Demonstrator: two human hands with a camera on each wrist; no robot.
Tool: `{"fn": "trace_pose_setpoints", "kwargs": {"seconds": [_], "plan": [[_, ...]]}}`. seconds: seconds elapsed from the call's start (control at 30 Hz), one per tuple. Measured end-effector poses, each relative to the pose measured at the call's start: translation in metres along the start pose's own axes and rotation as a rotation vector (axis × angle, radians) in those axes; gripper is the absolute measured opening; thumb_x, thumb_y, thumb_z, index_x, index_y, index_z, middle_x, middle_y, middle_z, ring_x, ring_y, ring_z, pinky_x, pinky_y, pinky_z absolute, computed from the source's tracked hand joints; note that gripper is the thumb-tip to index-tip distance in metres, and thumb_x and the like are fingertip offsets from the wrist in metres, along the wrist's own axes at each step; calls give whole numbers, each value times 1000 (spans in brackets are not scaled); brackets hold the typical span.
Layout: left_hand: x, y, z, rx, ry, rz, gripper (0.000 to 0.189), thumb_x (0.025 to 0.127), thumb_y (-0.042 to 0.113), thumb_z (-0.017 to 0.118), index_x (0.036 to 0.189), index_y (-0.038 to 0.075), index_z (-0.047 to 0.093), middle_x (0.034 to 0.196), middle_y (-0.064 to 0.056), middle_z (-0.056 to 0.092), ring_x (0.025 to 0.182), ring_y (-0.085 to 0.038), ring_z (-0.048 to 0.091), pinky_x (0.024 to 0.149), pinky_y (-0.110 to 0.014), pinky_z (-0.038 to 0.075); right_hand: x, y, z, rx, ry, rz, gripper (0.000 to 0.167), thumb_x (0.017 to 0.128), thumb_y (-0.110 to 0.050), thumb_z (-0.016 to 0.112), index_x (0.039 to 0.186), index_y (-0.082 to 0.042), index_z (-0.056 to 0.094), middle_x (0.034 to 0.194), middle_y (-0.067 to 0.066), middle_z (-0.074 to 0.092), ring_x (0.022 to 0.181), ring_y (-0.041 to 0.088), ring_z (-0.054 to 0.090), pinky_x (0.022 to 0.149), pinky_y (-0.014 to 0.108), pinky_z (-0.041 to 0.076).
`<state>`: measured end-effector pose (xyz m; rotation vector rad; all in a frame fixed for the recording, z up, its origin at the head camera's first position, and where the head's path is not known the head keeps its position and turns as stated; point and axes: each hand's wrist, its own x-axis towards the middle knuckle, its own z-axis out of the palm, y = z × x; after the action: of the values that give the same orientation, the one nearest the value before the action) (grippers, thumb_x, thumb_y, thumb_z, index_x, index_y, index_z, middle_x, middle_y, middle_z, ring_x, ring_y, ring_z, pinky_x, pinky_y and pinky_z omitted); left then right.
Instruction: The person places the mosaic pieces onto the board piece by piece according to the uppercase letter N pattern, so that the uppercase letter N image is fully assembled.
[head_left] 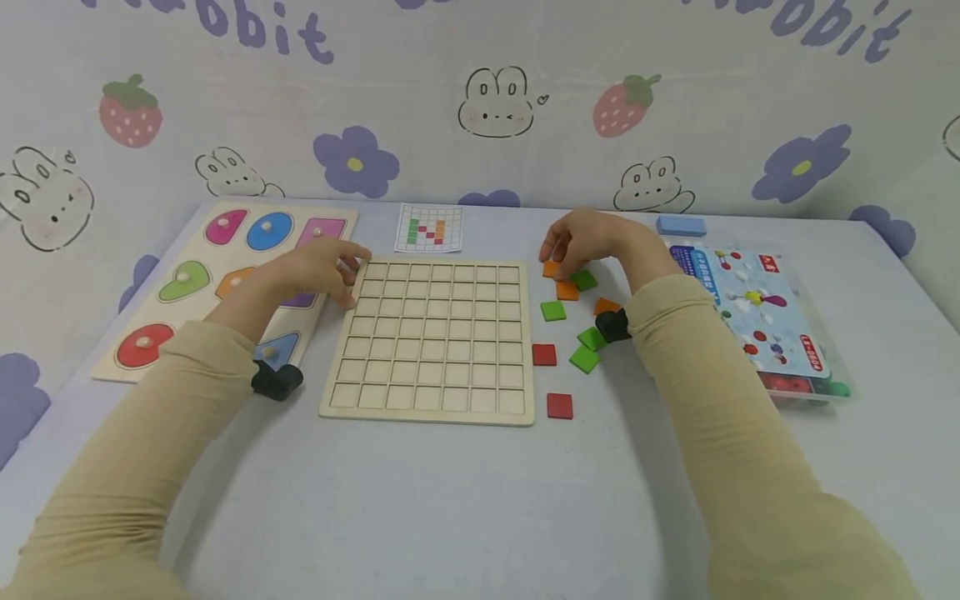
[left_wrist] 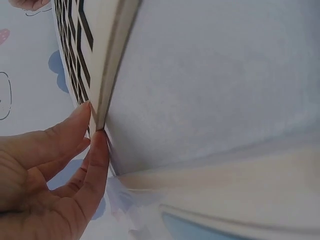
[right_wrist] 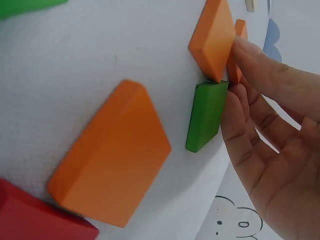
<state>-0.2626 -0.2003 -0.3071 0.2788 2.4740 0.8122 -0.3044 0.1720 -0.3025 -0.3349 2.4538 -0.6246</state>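
My left hand [head_left: 318, 271] is gripping the wooden grid board [head_left: 429, 373] by its far left corner, the thumb pressing the upper edge and a finger bearing on the corner from the other side. My right hand [head_left: 588, 237] is working well apart from it, over the loose tiles to the right of the board. Its thumb and curled fingers are closing about the farthest orange tile [right_wrist: 241, 30], just beside a green tile [right_wrist: 206, 116]; I cannot tell whether I am pinching it firmly, and I am not seeing it lifted.

The board is lying flat in the middle of the white table [head_left: 420, 500], and no cell in view is holding a tile. I am therefore judging the work to be at its very start: the orange, green and red tiles [head_left: 559, 406] I can see are all lying outside the frame, left to be dealt with. Beyond the board, a small pattern card [head_left: 429, 229] is showing coloured squares in an N, a shape the grid is not carrying anywhere.
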Motion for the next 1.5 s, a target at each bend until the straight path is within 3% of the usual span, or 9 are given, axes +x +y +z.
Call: {"fn": "trace_pose_setpoints", "kwargs": {"seconds": [0.47, 0.73, 0.97, 1.17, 1.5], "plan": [[1, -1, 1, 4, 17, -6, 83, 80, -4, 74, 152, 2, 34, 144, -25, 41, 121, -35, 46, 105, -51, 41, 2, 0, 1, -65, 58, -66, 26, 83, -6, 74, 108, -5, 65, 97, 6, 56, 92, 21, 50, 78, 30, 44], [2, -2, 3, 30, 30, 6, 80, 80, -5, 73, 151, 2, 36, 138, -23, 45, 111, -30, 47, 89, -37, 42, -2, -5, -2, -40, 94, -47, 19, 85, -2, 68, 104, -5, 64, 107, 12, 59, 90, 23, 56, 81, 31, 50], [2, -1, 3, 24, 27, 11, 81, 81, -7, 72, 152, 1, 35, 138, -23, 45, 109, -29, 46, 87, -36, 42, -5, -15, -3, 35, 130, -120, 19, 86, -2, 67, 105, -4, 67, 93, 7, 63, 80, 19, 64, 78, 29, 55], [2, -1, 3, 44, 25, 9, 81, 81, -5, 73, 152, 2, 35, 140, -24, 45, 112, -30, 46, 89, -37, 43, -3, -32, 8, 71, 101, -189, 20, 84, -5, 72, 104, -6, 69, 84, 3, 61, 79, 17, 62, 78, 27, 55], [2, 0, 4, 47, 23, 14, 81, 81, -6, 72, 152, 0, 34, 139, -25, 46, 112, -31, 46, 90, -37, 43, 2, -65, 33, 116, 8, -279, 15, 84, -6, 73, 98, -10, 70, 87, 4, 60, 73, 16, 66, 74, 28, 56]]}}
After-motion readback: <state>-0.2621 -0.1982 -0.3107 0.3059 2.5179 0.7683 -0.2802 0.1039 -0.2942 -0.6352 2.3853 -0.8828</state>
